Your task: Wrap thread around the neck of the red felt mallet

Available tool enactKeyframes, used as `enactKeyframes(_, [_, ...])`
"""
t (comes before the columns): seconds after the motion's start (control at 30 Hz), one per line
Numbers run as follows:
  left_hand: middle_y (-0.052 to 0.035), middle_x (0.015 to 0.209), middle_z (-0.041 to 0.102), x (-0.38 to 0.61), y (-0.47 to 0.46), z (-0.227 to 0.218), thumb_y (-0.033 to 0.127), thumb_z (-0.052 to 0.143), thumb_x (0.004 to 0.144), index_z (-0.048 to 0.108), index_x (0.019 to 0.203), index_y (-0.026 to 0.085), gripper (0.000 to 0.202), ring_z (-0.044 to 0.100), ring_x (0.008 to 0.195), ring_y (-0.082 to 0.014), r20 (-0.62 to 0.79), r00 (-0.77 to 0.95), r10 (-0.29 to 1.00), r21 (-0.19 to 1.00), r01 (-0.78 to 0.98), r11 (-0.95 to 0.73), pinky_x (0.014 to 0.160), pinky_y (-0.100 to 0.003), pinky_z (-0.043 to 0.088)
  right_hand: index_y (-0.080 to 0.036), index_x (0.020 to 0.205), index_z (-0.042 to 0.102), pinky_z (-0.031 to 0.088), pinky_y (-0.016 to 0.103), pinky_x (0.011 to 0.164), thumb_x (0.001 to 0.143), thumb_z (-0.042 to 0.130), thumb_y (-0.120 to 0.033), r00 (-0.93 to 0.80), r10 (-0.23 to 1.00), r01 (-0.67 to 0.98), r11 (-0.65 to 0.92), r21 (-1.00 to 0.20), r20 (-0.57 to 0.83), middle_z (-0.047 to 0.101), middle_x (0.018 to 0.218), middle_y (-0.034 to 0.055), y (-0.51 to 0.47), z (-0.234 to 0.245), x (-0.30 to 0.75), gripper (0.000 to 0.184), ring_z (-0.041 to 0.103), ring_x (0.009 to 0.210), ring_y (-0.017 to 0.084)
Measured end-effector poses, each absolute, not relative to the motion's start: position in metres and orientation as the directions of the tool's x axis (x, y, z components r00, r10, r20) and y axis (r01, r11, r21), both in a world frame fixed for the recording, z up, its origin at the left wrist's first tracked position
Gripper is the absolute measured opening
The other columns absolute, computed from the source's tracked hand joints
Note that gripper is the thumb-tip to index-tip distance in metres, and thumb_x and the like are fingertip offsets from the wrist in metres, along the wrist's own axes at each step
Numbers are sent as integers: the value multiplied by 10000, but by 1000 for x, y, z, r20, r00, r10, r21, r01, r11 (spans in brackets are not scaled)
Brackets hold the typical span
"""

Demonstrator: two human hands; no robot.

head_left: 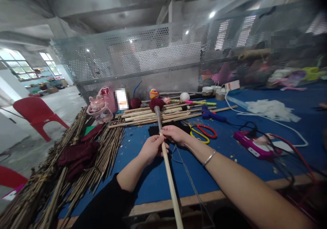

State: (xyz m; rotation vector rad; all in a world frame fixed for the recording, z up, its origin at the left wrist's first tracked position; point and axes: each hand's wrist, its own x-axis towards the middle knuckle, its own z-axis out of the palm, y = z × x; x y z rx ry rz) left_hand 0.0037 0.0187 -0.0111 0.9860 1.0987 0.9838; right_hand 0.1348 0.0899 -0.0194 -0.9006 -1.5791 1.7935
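A long pale wooden stick (170,184) runs from the bottom of the view up to a dark red round head (156,103), with a grey wrapped band just under the head. My left hand (152,148) is closed around the stick at its middle. My right hand (174,134) pinches the stick just above, where the grey band ends. A thin thread (187,171) trails down from my hands toward the table edge. A silver bangle sits on my right wrist.
On the blue table (158,184) lie a row of wooden sticks (163,115), red and yellow scissors (203,132), a blue glue gun (212,115), a pink tool with cables (251,145) and white stuffing (270,109). Bundles of thin twigs (63,174) with dark red cloth fill the left. A perforated metal screen stands behind.
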Motion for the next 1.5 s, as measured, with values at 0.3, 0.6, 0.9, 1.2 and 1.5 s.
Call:
enactKeyframes(0.3, [-19, 611, 596, 2, 20, -9, 429, 679, 645, 515, 698, 122, 352, 529, 455, -65, -201, 96, 975, 971, -109, 211, 444, -172, 427, -149, 770, 508, 55, 167, 332, 665, 651, -412, -656, 733, -52, -284, -958, -181, 292, 419, -121, 90, -19, 136, 317, 142, 333, 13])
enactKeyframes(0.6, [21, 543, 552, 3, 18, -17, 444, 649, 670, 484, 722, 154, 338, 519, 431, -84, -191, 86, 978, 981, 36, 189, 413, -191, 426, -145, 685, 470, 185, 179, 368, 658, 663, -417, -610, 792, -73, -58, -996, -2, 431, 500, -69, 90, -22, 134, 334, 309, 393, 27])
enactKeyframes(0.9, [-61, 701, 638, 6, 17, -9, 347, 631, 718, 537, 760, 117, 252, 587, 543, -88, -261, 144, 955, 931, -224, 288, 500, -180, 451, -161, 708, 473, 71, 184, 332, 703, 593, -482, -593, 793, -2, -175, -985, -140, 338, 426, -103, 91, -19, 138, 343, 166, 329, 20])
enactKeyframes(1.2, [45, 491, 496, 0, 19, -15, 453, 694, 613, 473, 683, 150, 382, 469, 405, -65, -217, 71, 974, 975, 64, 213, 391, -179, 404, -141, 603, 473, 179, 175, 361, 657, 649, -396, -519, 854, 19, -35, -999, -40, 386, 442, -78, 92, -31, 130, 314, 282, 378, 25])
enactKeyframes(1.5, [-33, 679, 607, 2, 18, -8, 366, 629, 692, 535, 801, 133, 274, 565, 510, -82, -302, 221, 927, 923, -177, 343, 456, -171, 398, -150, 738, 506, 68, 167, 321, 675, 634, -449, -615, 766, -14, -248, -969, -187, 373, 440, -98, 89, -21, 135, 331, 166, 330, 14])
